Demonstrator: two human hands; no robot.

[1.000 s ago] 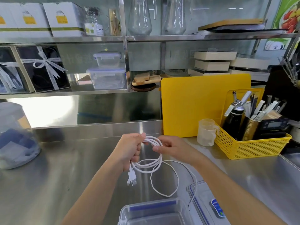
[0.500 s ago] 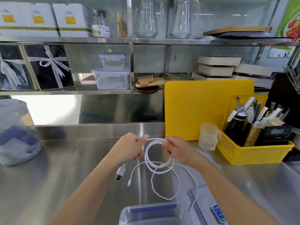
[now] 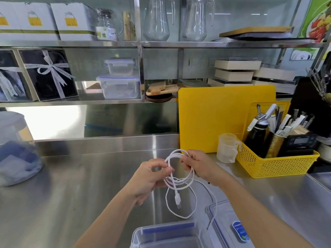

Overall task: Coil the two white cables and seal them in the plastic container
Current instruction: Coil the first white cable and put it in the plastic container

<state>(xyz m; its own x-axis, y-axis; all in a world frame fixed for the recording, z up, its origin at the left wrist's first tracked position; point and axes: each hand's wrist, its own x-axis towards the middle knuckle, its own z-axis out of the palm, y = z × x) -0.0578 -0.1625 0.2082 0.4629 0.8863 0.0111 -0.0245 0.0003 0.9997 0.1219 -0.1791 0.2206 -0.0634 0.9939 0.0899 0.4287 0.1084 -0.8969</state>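
A white cable (image 3: 180, 178) hangs in loose loops above the steel counter, held between both hands. My left hand (image 3: 152, 178) pinches the left side of the coil between thumb and forefinger. My right hand (image 3: 197, 165) grips the coil's top right. One plug end (image 3: 177, 199) dangles below the loops. A second white cable (image 3: 214, 208) trails on the counter toward the lid. The clear plastic container (image 3: 170, 235) stands open at the bottom edge, its lid (image 3: 231, 228) with a blue label lying to its right.
A yellow basket (image 3: 275, 163) of utensils, a small measuring cup (image 3: 227, 149) and an upright yellow cutting board (image 3: 215, 119) stand at the right. A large clear jar (image 3: 16, 149) sits far left. Shelves with boxes, containers and glass jugs rise behind the counter.
The loops have been gathered tighter between the hands. The plug that hung by my left hand now dangles below the middle of the coil. My left hand shifted its pinch onto the coil's side.
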